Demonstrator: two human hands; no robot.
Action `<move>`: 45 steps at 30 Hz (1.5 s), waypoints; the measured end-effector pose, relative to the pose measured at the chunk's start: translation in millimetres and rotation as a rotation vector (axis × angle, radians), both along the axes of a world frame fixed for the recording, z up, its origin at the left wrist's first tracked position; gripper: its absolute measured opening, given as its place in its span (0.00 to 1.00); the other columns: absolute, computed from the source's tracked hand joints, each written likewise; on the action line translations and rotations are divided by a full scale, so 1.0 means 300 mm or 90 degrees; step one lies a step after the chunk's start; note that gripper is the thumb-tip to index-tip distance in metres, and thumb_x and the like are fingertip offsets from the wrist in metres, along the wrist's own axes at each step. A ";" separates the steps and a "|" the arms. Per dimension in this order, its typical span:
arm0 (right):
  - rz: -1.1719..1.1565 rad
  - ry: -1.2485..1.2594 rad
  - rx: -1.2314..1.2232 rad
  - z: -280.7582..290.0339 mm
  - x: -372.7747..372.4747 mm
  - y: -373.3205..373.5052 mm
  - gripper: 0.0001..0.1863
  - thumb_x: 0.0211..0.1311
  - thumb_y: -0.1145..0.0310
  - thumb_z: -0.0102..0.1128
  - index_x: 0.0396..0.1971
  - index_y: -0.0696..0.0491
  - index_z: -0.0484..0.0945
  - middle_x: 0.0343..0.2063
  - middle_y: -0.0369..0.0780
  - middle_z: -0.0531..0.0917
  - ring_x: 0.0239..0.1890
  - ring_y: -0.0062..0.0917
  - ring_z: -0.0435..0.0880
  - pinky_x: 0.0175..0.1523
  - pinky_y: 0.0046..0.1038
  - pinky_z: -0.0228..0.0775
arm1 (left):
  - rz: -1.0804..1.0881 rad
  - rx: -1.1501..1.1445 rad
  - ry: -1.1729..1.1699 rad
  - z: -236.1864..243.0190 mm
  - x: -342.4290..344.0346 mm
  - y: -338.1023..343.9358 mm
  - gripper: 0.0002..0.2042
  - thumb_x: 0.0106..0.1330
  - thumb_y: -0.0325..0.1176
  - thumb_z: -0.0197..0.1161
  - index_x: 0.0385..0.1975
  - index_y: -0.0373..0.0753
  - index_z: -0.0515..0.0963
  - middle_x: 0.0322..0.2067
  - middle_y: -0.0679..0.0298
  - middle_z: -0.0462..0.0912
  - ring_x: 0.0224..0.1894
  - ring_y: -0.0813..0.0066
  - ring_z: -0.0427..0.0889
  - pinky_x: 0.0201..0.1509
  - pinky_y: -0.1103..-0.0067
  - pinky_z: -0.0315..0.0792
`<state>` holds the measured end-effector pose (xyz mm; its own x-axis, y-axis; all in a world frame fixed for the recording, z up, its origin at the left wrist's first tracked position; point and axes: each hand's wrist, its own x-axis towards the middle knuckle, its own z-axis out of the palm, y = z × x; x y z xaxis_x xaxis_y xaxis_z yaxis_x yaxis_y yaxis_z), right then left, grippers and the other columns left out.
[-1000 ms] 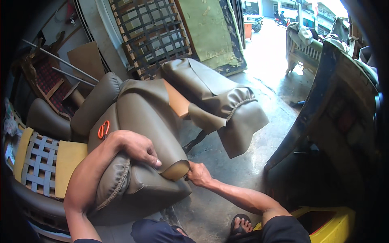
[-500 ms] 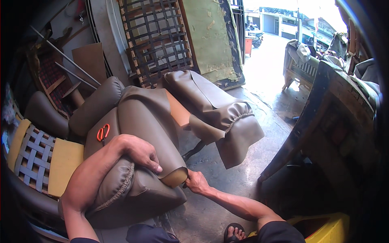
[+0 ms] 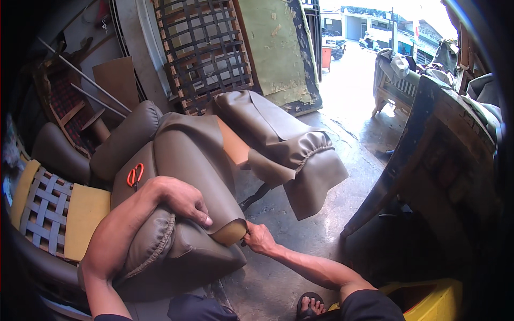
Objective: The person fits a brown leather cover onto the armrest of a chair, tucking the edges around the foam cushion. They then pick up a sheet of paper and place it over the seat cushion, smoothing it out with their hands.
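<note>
A grey-brown leatherette seat (image 3: 131, 203) has a rolled cover (image 3: 182, 171) along it, with yellow foam (image 3: 230, 232) showing at the near end. My left hand (image 3: 184, 200) rests on the near part, fingers curled down, their tips hidden; my forearm lies over a gathered armrest end (image 3: 150, 246). My right hand (image 3: 259, 238) grips the cover's edge beside the foam, fingertips partly hidden. Orange-handled scissors (image 3: 136, 174) lie on the seat above my left wrist. Beyond, more leatherette pieces (image 3: 316, 187), one with a tan underside (image 3: 233, 142), drape over the seat and an adjoining padded section.
A webbed frame (image 3: 45, 208) with yellow foam is at left, chair frames and poles (image 3: 99, 99) behind. A webbed panel (image 3: 201, 53) leans at the back wall. Large furniture frames (image 3: 423, 155) stand right, a yellow item (image 3: 439, 294) bottom right. A bright doorway shows parked motorbikes (image 3: 334, 51).
The view has tilted, so the room sits a little lower in the picture than one second ago. Both hands keep nearly the same places on the leatherette.
</note>
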<state>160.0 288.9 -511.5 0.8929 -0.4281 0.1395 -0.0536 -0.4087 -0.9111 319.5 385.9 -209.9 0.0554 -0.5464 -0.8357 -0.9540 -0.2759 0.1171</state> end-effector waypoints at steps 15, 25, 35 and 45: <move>-0.008 -0.013 -0.010 -0.038 0.009 -0.009 0.10 0.67 0.66 0.55 0.44 0.53 0.79 0.29 0.58 0.84 0.36 0.59 0.84 0.43 0.57 0.75 | 0.006 -0.004 0.010 0.018 -0.019 -0.005 0.28 0.75 0.58 0.56 0.59 0.39 0.81 0.52 0.53 0.87 0.56 0.60 0.84 0.62 0.70 0.73; -0.012 -0.018 -0.040 -0.011 0.001 -0.006 0.11 0.67 0.67 0.55 0.45 0.53 0.80 0.29 0.58 0.83 0.36 0.58 0.84 0.43 0.55 0.76 | 0.004 0.000 -0.024 0.023 -0.032 0.000 0.28 0.75 0.57 0.56 0.59 0.39 0.82 0.52 0.55 0.87 0.57 0.59 0.83 0.62 0.69 0.72; -0.008 -0.014 -0.046 -0.009 -0.007 -0.027 0.10 0.68 0.65 0.54 0.42 0.54 0.79 0.28 0.59 0.83 0.35 0.60 0.83 0.42 0.57 0.75 | -0.001 -0.004 -0.031 0.008 -0.021 -0.017 0.28 0.75 0.57 0.55 0.60 0.40 0.81 0.53 0.56 0.87 0.58 0.60 0.83 0.63 0.70 0.72; -0.016 -0.010 -0.073 -0.005 -0.004 -0.017 0.10 0.68 0.65 0.54 0.43 0.54 0.79 0.28 0.59 0.83 0.34 0.60 0.84 0.42 0.56 0.76 | 0.003 -0.037 -0.009 0.005 -0.012 0.000 0.26 0.75 0.56 0.58 0.57 0.41 0.83 0.48 0.54 0.89 0.53 0.59 0.86 0.58 0.69 0.75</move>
<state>158.7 283.8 -513.0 0.8796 -0.4304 0.2025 -0.0509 -0.5085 -0.8596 315.9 385.8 -208.3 0.0692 -0.5931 -0.8021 -0.9544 -0.2735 0.1199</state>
